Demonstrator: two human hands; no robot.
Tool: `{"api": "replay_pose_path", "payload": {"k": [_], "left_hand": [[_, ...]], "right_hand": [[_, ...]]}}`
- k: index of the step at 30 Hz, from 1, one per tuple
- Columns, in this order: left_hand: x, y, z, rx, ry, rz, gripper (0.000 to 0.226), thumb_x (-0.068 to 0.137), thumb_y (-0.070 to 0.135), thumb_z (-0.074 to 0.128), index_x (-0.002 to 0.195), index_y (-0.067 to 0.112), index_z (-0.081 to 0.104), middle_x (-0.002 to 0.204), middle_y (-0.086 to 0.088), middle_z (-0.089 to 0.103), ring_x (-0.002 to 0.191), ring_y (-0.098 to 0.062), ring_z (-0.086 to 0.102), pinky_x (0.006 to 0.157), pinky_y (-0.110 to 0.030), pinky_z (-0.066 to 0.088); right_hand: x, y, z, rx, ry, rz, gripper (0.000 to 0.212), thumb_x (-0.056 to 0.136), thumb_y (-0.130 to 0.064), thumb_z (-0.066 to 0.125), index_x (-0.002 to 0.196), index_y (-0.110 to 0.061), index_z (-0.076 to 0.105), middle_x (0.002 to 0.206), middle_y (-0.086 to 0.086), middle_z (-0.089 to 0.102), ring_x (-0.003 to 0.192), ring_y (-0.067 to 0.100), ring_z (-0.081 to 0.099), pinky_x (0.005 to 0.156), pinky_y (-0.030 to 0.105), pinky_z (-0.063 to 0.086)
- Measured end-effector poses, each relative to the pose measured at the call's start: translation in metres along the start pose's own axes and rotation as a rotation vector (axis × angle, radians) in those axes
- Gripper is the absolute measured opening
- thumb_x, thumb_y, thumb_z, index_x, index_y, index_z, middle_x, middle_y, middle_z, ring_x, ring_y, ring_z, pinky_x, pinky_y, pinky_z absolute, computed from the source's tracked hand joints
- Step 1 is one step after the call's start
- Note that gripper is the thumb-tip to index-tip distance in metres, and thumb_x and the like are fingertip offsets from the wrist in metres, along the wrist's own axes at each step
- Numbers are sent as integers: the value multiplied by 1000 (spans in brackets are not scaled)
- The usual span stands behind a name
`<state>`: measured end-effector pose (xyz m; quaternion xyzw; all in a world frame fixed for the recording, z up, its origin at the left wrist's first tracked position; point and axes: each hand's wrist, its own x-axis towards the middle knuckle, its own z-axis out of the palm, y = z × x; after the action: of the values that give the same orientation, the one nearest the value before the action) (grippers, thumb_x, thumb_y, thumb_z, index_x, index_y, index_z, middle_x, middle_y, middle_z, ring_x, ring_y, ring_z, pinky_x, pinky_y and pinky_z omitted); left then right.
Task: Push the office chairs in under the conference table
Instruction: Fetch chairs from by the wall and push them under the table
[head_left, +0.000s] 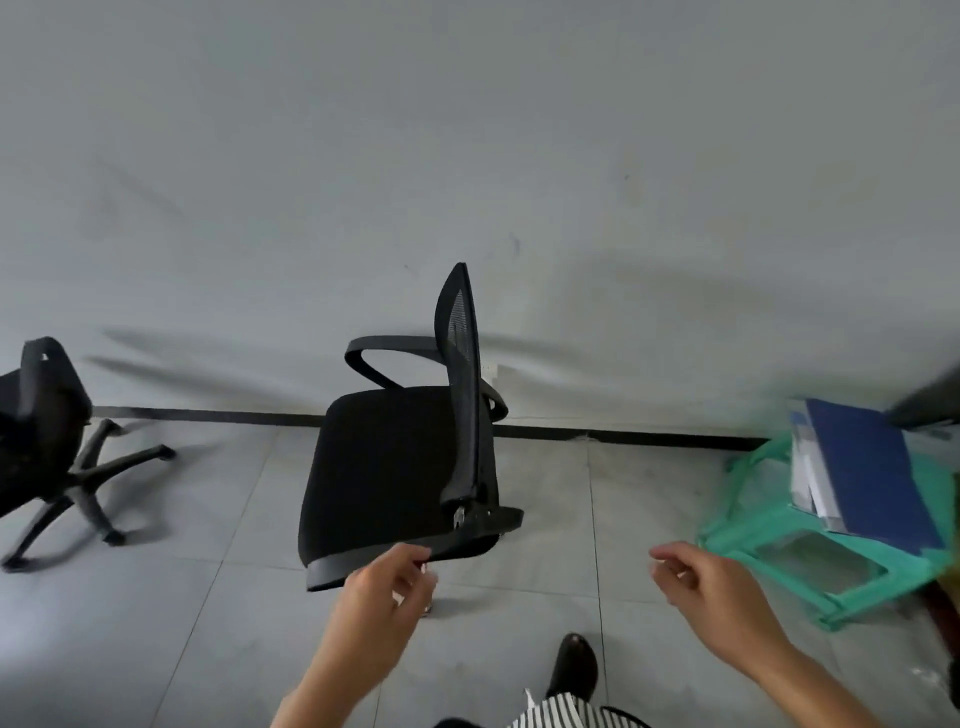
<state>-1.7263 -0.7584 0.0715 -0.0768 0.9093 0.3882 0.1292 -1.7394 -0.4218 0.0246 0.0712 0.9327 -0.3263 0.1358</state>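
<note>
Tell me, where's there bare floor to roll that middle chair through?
Bare tiles lie between the middle chair and the left chair, and between the middle chair and the green stool. The right edge is crowded: the stool holds a blue folder. Both hands hover near the chair, the left at the seat's edge.

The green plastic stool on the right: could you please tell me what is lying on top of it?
On the green plastic stool lies a dark blue folder over white papers; what is beneath them is hidden.

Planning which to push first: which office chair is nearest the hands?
The centre office chair, its seat edge at the left hand; the other chair stands far left.
</note>
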Motion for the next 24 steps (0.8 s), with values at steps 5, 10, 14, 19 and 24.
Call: {"api": "replay_pose_path", "payload": {"k": [5,10,14,19,24], "left_hand": [[97,39,16,-41,60,-56,30,89,27,58,118,17,56,95,8,63,80,-2,59,68,-14,47],[196,63,23,29,64,-110,56,87,40,57,135,22,34,122,0,49,94,-8,53,71,-22,46],[244,57,27,95,-75,-143,67,82,41,60,138,24,27,123,-1,49,103,-17,55,81,-34,51],[271,43,16,76,-120,-117,53,74,36,60,122,25,43,98,6,61,83,-14,60,71,-34,54],[272,19,-3,-25,-143,-173,46,68,39,62,114,32,54,83,10,66,71,-8,61,65,-31,55]], "right_hand": [[90,-34,-33,-60,-37,-129,19,87,-33,63,103,-25,71,77,-21,66,68,-2,64,65,17,50],[167,-62,-39,-98,-80,-155,18,86,-37,63,99,-28,72,69,-22,65,65,0,63,64,24,49],[229,-94,-39,-82,-121,-161,20,84,-36,65,101,-25,71,70,-17,66,63,1,62,67,28,52],[322,-168,-44,-149,-89,-233,26,86,-31,64,109,-21,68,78,-13,65,80,14,66,76,28,48],[413,-246,-8,-75,-214,-199,47,88,-40,57,128,-16,51,112,2,66,99,25,64,89,37,49]]}}
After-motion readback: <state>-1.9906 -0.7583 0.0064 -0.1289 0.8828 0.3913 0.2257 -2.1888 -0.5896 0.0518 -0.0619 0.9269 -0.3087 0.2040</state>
